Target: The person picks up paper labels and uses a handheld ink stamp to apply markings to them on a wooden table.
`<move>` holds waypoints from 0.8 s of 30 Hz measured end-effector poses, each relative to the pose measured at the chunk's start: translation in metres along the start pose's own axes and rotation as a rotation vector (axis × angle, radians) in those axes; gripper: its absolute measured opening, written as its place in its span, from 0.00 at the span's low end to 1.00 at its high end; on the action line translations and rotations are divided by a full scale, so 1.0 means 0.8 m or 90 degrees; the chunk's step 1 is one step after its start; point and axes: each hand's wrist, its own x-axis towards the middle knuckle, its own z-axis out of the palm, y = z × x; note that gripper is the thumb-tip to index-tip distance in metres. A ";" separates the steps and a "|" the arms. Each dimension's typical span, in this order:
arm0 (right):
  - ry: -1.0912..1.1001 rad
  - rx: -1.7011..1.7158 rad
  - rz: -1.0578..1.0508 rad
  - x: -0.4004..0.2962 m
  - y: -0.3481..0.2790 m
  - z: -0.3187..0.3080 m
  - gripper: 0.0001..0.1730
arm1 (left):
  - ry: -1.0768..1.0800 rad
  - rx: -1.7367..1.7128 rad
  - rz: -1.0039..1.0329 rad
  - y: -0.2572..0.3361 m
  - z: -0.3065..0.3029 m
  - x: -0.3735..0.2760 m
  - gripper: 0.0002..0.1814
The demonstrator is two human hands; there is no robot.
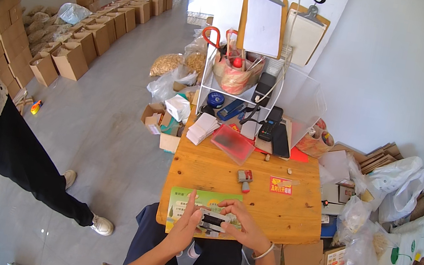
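Note:
Both hands are over a green and yellow printed sheet at the near edge of the wooden table. Between them they hold a small grey and black device, its exact kind unclear. My left hand supports its left end, fingers pointing away from me. My right hand grips its right end with thumb and fingers, a light bangle at the wrist. Farther up the table lie a small grey and red object, a red and yellow printed sticker and a translucent red box.
A wire rack at the back holds scissors, a tape-wrapped holder and a blue stapler. A card terminal and phone lie beside it. Plastic bags crowd the right. A person stands at left near open cartons.

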 end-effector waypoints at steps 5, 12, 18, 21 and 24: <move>0.001 0.006 0.010 0.003 -0.004 -0.001 0.14 | -0.003 0.001 -0.004 0.001 0.000 0.002 0.37; -0.003 0.009 0.028 0.004 -0.009 -0.001 0.15 | 0.001 0.014 -0.001 -0.002 -0.001 0.002 0.38; -0.012 0.003 0.026 0.008 -0.011 -0.002 0.15 | -0.011 -0.010 -0.001 0.002 -0.003 0.003 0.38; -0.008 0.012 0.030 0.010 -0.011 -0.002 0.14 | -0.010 -0.013 0.003 0.003 -0.003 0.005 0.38; -0.022 0.016 0.045 0.011 -0.011 -0.002 0.16 | -0.003 -0.009 0.011 0.002 -0.003 0.005 0.36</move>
